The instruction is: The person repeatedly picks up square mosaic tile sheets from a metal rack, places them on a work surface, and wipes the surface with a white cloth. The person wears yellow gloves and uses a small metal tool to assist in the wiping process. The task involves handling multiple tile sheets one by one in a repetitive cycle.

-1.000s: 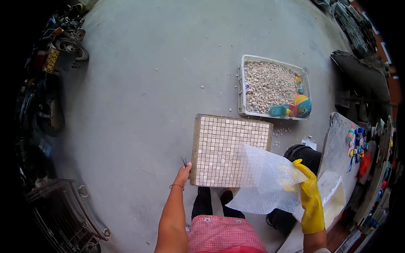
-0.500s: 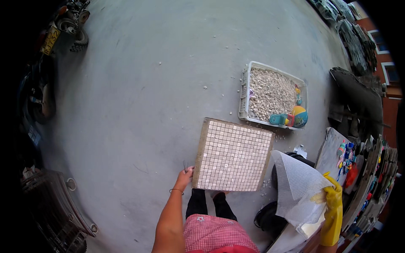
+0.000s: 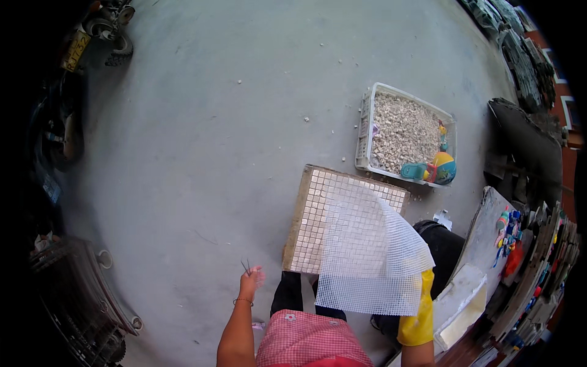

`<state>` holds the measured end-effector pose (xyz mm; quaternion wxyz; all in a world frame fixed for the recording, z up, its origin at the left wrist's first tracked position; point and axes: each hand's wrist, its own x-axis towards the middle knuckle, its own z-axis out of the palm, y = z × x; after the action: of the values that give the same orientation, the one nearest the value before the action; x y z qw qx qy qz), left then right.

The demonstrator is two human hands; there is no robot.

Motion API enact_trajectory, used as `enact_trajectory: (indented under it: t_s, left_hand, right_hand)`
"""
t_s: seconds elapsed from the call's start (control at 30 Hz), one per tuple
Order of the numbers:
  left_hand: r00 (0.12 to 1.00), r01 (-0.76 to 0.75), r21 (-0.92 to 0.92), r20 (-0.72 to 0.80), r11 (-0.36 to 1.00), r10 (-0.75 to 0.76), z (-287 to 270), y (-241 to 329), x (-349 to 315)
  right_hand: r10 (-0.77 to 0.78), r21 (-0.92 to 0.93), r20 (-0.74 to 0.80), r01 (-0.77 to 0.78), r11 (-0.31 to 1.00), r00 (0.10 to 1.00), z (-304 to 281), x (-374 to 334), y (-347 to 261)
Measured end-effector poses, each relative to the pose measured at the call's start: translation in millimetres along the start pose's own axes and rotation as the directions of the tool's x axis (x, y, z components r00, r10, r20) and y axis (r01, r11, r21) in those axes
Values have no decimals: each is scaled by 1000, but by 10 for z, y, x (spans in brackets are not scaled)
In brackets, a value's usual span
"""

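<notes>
A framed board [image 3: 296,221] filled with small pale square mosaic tiles [image 3: 310,226] lies in front of me above my knees. My right hand [image 3: 419,306], in a yellow rubber glove, grips the right side of a white mesh sheet [image 3: 367,257]. The mesh lies over the middle and right of the tiles and hangs past the board's near edge; its right part is lifted and folded. The glove's fingers are partly hidden by the mesh. My bare left hand [image 3: 251,280] is off the board's left edge, closed on thin dark tweezers [image 3: 246,267] pointing up.
Beyond the board stands a white plastic crate [image 3: 362,147] of loose tile pieces with a yellow-and-blue ball [image 3: 443,167]. To the right are a white foam box [image 3: 461,306], a black bucket [image 3: 439,241] and stacked panels [image 3: 538,293]. Motorbikes [image 3: 113,30] line the left.
My right hand has swung the mesh from the right onto the tiles. My left hand has let go of the board's left edge and moved left and nearer me.
</notes>
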<state>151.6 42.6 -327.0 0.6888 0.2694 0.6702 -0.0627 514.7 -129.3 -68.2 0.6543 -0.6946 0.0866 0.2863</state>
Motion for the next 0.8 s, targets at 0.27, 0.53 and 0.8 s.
enact_trajectory:
  t_s: [0.27, 0.53, 0.8]
  left_hand:
    - [988, -132, -13, -79, 991, 131, -55, 221, -417]
    - [953, -296, 260, 139, 919, 267, 334, 736, -706]
    - [937, -334, 272, 202, 903, 285, 714, 686, -1034]
  right_hand:
    - [112, 255, 64, -124, 959, 992, 242, 100, 322]
    - [92, 10, 74, -93, 996, 993, 22, -72, -376]
    - [-7, -901, 87, 81, 427, 996, -337, -219, -1568]
